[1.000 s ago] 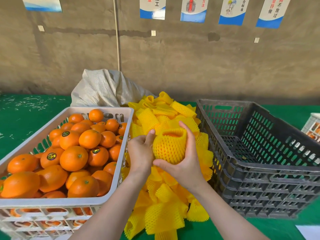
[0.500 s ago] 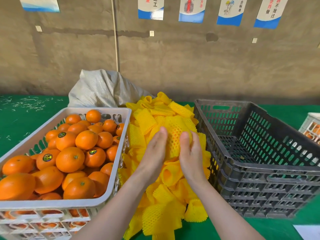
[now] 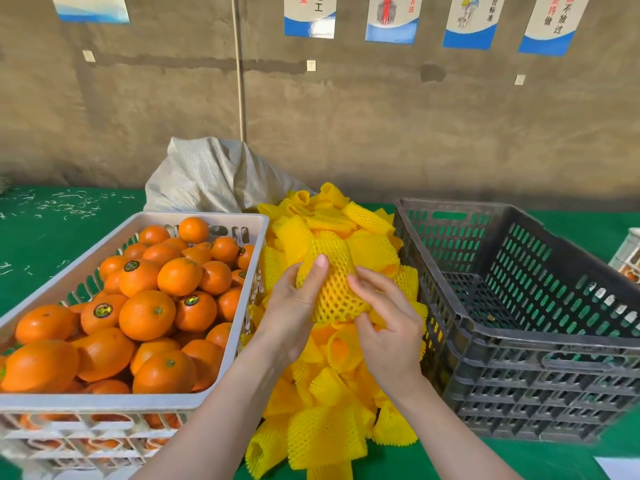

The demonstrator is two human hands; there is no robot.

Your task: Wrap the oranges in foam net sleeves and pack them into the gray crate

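An orange wrapped in a yellow foam net sleeve (image 3: 334,285) is held above the heap of loose yellow sleeves (image 3: 325,410) in the middle. My left hand (image 3: 294,306) grips its left side, thumb lying over the top. My right hand (image 3: 384,323) holds its right and lower side with the fingers spread on the net. Bare oranges (image 3: 145,313) fill the white crate (image 3: 104,401) at the left. The gray crate (image 3: 519,344) stands at the right; no fruit shows on the visible part of its floor.
A gray woven sack (image 3: 214,174) lies behind the sleeve heap against the concrete wall. Green cloth (image 3: 41,233) covers the table, with pale scraps at far left. Part of another white crate (image 3: 628,254) shows at the right edge. White paper (image 3: 620,467) lies at bottom right.
The sleeve's open mouth faced up a second ago; both hands have since pulled the net over the orange and turned it, so the stretched mesh now faces me. The camera view shifted slightly.
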